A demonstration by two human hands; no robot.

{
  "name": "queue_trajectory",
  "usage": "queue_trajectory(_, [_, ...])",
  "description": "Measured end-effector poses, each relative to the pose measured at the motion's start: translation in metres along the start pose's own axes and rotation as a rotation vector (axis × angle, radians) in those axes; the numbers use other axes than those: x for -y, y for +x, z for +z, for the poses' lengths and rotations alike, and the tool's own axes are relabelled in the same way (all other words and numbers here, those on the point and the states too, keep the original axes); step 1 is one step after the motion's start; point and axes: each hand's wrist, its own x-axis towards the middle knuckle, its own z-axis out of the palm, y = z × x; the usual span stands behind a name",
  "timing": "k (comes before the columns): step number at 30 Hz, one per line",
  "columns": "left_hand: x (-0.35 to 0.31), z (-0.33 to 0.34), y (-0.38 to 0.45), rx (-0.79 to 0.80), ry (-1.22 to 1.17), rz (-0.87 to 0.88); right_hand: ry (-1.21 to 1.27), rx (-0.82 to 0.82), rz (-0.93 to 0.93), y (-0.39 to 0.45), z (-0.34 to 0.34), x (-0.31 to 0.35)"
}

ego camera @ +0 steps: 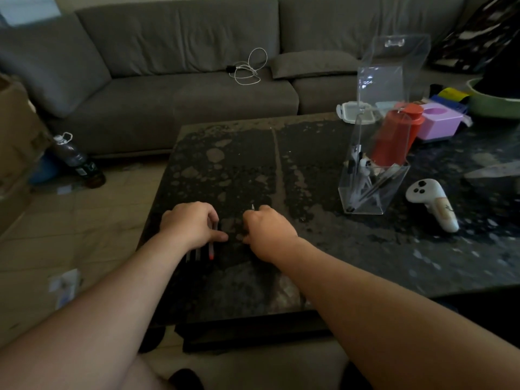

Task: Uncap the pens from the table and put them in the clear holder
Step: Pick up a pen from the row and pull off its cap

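Near the front left of the dark stone table (281, 164), my left hand (191, 223) lies curled over a small row of pens (206, 253); one has a red end (211, 256), and the fingers grip a dark pen. Beside it, my right hand (267, 229) is curled around a pen whose pale uncapped tip (252, 206) sticks up from the fist. The clear holder (374, 175), a tall transparent box with its lid flipped up, stands to the right and holds several pens leaning inside.
A white game controller (433, 204) lies right of the holder. Behind the holder stand a red bottle (394, 136), a pink box (439, 122) and a white lidded container (356, 111). A grey sofa (183, 88) with a white cable runs along the back. A dark bottle (78, 161) stands on the floor.
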Motion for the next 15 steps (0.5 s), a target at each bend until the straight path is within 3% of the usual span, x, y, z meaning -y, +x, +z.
queue_trajectory(9, [-0.008,0.000,-0.003,-0.014,-0.031,0.082,0.099,0.067,0.195,-0.006,-0.020,-0.024])
queue_trajectory(15, [-0.014,-0.005,-0.012,0.010,-0.039,0.148,0.159,0.114,0.214,-0.011,-0.033,-0.038])
